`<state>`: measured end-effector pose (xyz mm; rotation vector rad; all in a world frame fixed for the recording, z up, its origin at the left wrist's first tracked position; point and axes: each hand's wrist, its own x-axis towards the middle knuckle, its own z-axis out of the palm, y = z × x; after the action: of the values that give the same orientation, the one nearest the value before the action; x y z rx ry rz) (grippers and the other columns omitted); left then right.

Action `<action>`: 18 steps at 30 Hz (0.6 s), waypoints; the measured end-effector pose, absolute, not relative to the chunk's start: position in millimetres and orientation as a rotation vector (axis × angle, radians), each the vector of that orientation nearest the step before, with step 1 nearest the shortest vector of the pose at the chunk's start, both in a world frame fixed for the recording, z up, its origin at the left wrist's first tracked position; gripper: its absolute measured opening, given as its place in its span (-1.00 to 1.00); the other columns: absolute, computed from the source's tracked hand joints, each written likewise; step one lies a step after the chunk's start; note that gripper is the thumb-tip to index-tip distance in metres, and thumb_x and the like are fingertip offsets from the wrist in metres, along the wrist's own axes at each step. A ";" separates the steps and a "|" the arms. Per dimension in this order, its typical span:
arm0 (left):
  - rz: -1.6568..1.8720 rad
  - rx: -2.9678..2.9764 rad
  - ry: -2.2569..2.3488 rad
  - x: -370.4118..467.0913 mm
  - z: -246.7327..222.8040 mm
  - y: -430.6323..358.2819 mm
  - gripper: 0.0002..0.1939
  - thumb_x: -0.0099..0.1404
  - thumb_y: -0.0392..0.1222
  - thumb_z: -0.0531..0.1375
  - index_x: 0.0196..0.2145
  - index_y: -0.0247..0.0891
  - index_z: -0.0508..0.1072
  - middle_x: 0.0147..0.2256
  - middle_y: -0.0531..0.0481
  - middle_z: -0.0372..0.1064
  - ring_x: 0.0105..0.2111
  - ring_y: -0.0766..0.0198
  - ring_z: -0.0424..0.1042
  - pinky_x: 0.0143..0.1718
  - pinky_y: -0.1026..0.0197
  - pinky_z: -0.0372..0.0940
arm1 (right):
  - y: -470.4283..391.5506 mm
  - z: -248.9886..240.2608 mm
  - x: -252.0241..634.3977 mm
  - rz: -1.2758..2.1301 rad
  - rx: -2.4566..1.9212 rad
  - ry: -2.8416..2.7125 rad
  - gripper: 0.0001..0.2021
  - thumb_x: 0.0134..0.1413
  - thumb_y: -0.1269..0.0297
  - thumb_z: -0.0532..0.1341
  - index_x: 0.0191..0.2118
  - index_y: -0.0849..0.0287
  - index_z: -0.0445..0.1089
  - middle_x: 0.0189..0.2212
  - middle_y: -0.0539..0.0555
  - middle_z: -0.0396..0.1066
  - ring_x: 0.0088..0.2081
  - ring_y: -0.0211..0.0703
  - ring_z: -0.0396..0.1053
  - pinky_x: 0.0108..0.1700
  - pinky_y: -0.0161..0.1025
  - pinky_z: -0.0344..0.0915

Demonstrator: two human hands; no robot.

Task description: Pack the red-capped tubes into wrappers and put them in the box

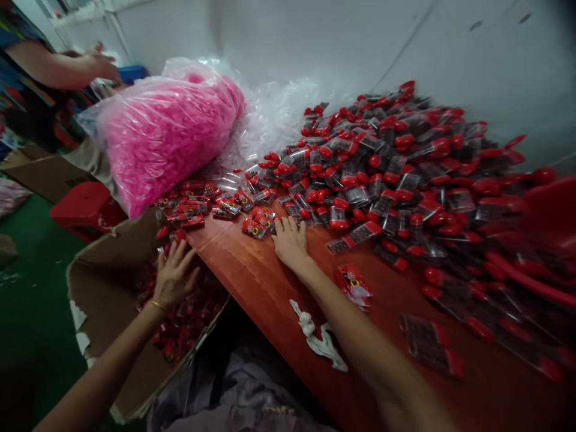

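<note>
Well, from my remote seat, the head view puts the red printed packets (254, 228) on the tabletop (252, 276), to the right of the cardboard box (103, 300). They look light, slick-skinned and fairly stiff inside; I'd pinch one across its flat sides, since the glossy film could slide. My right hand (290, 243) is palm-down beside them, fingers slightly bent; I can't tell whether it grips anything. My left hand (173, 279) is open over the box, fingers spread.

Counting, I get two hands of mine, one box, one bag of pink pieces (162, 132) beyond it, one red stool (87, 204) behind it, and one crumpled white scrap (308, 324) to its right. The packets overlap too much to count, and so do the red-capped containers (355, 195) heaped farther right of the box.
</note>
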<state>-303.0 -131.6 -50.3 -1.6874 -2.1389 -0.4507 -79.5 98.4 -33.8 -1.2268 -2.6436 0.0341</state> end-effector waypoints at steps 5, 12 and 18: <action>-0.526 -2.006 -1.986 -236.6 -27.0 -75.2 -0.50 0.25 -0.03 0.07 0.12 -0.17 0.25 0.22 -0.19 0.05 0.25 0.01 -0.07 0.22 -0.10 -0.21 | 98.2 -49.8 -67.1 -0.051 -1.158 -2.618 -0.57 0.15 0.51 -0.06 0.14 0.35 0.20 0.15 0.24 0.21 0.13 0.04 0.14 0.18 0.04 -0.05; -0.375 -2.297 -2.014 -217.6 -13.9 74.4 -0.29 0.07 0.25 0.14 0.10 -0.21 0.28 0.20 -0.28 0.02 0.20 -0.20 -0.04 0.12 -0.24 -0.07 | 101.2 -68.0 -40.9 -0.243 -1.034 -2.596 -0.56 0.08 0.58 -0.01 0.09 0.31 0.26 0.08 0.20 0.31 -0.01 -0.04 0.26 0.01 -0.18 0.19; -0.381 -2.271 -2.078 -228.9 -24.8 45.5 -0.49 0.13 0.22 0.09 -0.09 -0.17 0.39 -0.08 -0.17 0.26 0.00 -0.05 0.17 -0.05 -0.08 0.19 | 106.8 -71.4 -24.4 -0.278 -1.011 -2.599 -0.54 0.06 0.63 -0.03 0.08 0.25 0.25 0.05 0.15 0.33 -0.05 -0.08 0.29 -0.03 -0.22 0.22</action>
<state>-228.9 45.5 -24.8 -2.2712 -2.0778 -0.3806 -24.4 106.8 -71.4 -1.0106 -2.5995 -0.2778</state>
